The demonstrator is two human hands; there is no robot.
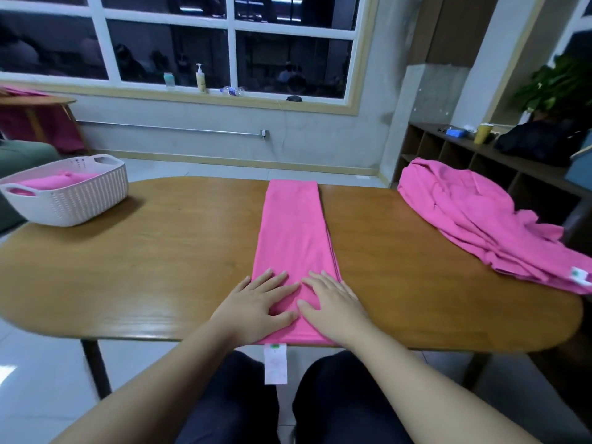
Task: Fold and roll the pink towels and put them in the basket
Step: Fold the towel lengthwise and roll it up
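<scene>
A pink towel (293,229) lies folded into a long narrow strip across the middle of the wooden table (160,261), running from the near edge to the far edge. A white label hangs from its near end over the table edge. My left hand (259,304) and my right hand (333,302) lie flat side by side on the towel's near end, fingers straight and spread. A white basket (83,200) stands at the table's far left corner with pink towels inside. A loose heap of pink towels (480,219) lies on the right end of the table.
A window sill behind the table carries bottles. A low shelf unit (464,155) with a bag and a cup stands at the right. Another table with pink cloth sits at the far left. My legs are under the near table edge.
</scene>
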